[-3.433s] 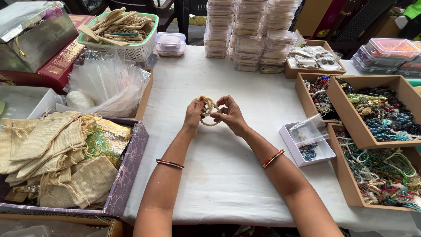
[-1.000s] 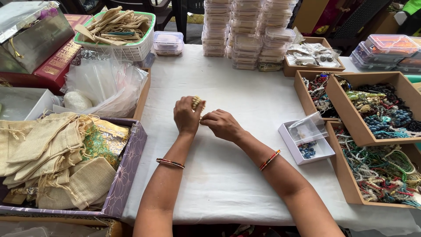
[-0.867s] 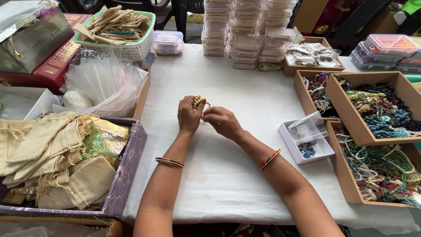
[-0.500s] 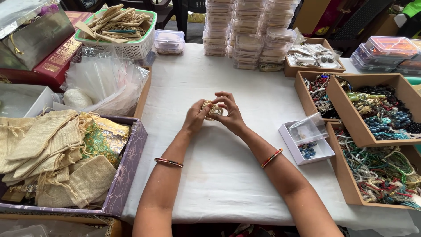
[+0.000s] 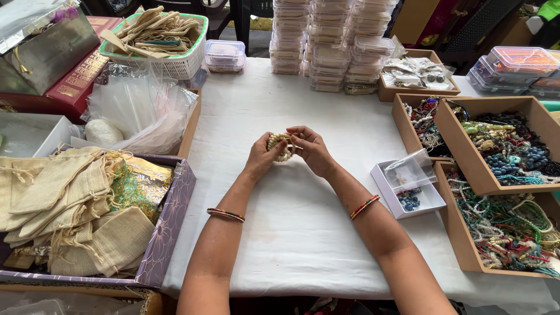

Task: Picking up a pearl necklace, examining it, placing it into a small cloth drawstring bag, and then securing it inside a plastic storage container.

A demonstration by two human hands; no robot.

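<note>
Nearest, bare forearms with bangles, meeting over a white cloth [image 5: 291,233]. Left hand [image 5: 261,156] and right hand [image 5: 312,150] together, fingers pinched on a cream bead bracelet [image 5: 280,147] held just above mid-table. Half a second ago, held much the same; a second ago, bunched in the left hand alone, now spread as a ring between both. To the left, cloth pouches [image 5: 70,210]; to the right, bead trays [image 5: 501,175]. Farther back, stacked clear boxes [image 5: 326,41].
</note>
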